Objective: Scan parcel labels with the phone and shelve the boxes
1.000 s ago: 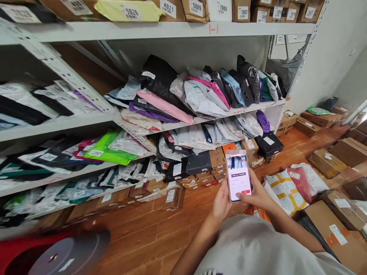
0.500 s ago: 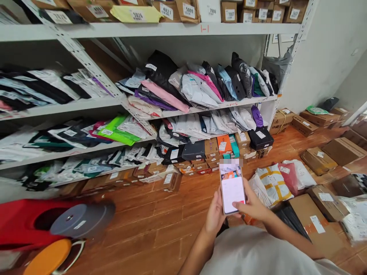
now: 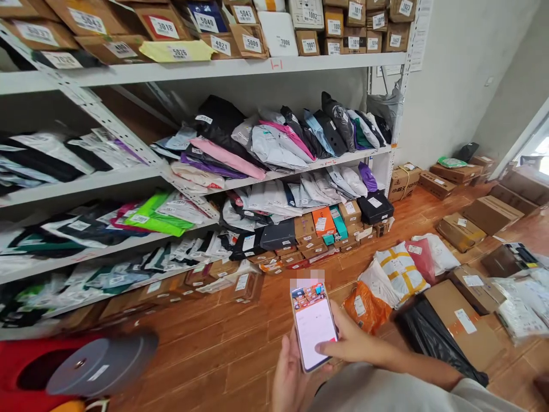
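And there's the phone (image 3: 312, 326), lower centre of the frame, the left hand (image 3: 286, 366) cradling its edge with curled fingers partly hidden behind it, the right hand (image 3: 352, 339) closed along the opposite side, thumb over the lower face: a grip that likely steadies it while freeing that thumb to tap. Up top, boxes (image 3: 309, 43) line the shelf (image 3: 240, 70), numbered labels (image 3: 251, 43) outward, presumably for quick reading!

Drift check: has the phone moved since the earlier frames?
Yes. Relative to the orange box beside the teal box, the phone sits lower and further left in view; the camera moved too.
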The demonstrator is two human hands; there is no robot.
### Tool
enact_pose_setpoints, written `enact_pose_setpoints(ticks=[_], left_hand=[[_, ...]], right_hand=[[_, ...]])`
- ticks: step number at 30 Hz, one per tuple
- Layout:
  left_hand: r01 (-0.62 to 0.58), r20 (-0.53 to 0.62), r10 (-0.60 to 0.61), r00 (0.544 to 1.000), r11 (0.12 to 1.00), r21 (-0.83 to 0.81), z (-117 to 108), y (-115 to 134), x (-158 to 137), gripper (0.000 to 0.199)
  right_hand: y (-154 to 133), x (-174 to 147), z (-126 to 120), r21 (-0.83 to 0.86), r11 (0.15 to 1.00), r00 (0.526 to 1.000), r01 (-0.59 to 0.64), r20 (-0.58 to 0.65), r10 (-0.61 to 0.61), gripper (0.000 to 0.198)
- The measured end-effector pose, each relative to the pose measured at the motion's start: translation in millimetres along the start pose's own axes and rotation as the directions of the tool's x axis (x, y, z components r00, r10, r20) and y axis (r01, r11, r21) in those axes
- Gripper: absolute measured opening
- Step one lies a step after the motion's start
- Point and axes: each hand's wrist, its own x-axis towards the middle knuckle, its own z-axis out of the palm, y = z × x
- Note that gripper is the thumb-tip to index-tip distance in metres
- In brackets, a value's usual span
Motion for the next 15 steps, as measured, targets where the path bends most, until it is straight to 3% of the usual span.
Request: enact_pose_setpoints(ticks=[4, 8, 11, 15], left_hand=[[-0.038, -0.062, 0.04, 0.997, 0.999, 0.037, -12, 4, -21, 0.071], [-0.043, -0.113, 0.042, 0.993, 0.999, -0.011, -48, 13, -48, 0.065], [-0.034, -0.154, 0.026, 0.988, 0.998, -0.045, -84, 19, -82, 0.061], [-0.111, -0.309, 0.076, 0.948, 0.989, -0.095, -136, 18, -145, 0.061]], right_hand=[[-7, -4, 20, -0.039, 0.999, 0.998, -0.002, 0.056, 0.004, 0.069], [-1, -9, 55, -0.006, 1.0, 0.984, -0.02, 0.176, 0.021, 0.069], [11, -17, 92, -0.069, 0.997, 0.974, 0.017, 0.226, -0.001, 0.069], [30, -39, 159, -0.073, 0.997, 0.947, -0.017, 0.32, 0.039, 0.071]])
